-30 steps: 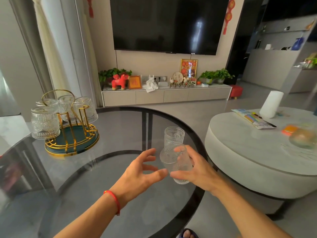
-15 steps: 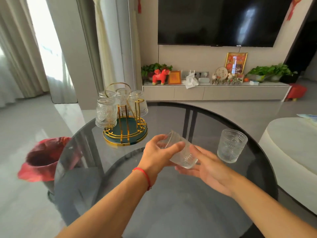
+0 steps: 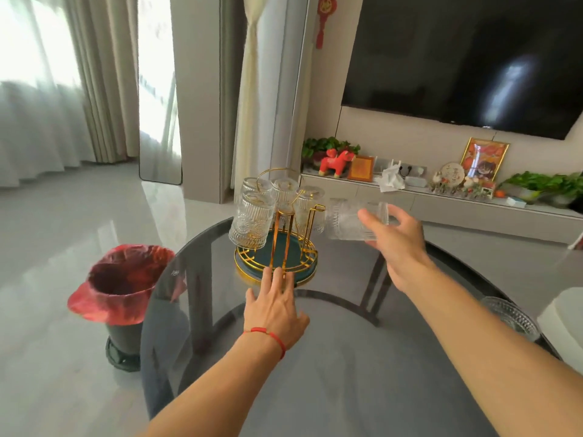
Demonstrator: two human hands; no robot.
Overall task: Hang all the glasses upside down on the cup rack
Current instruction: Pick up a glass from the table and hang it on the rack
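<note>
Fingers (image 3: 369, 216) of the right hand (image 3: 398, 244) wrap a ribbed glass (image 3: 350, 219) carried on its side, just right of the gold cup rack (image 3: 277, 253) on a smoked-glass table (image 3: 331, 373), in the head-camera view. The left hand (image 3: 274, 305) reaches flat and empty toward the rack's front rim, fingers loosely together, fingertips at or just short of the gold edge. Four glasses already hang mouth-down: the nearest glass (image 3: 250, 220), a rear-left glass (image 3: 252, 184), a rear-centre glass (image 3: 285, 192) and a right-hand glass (image 3: 307, 209). A bare gold peg beside the carried glass looks free to take it. One more glass (image 3: 512, 316) waits upright at the table's right edge, so by this count two hangings appear to remain
</note>
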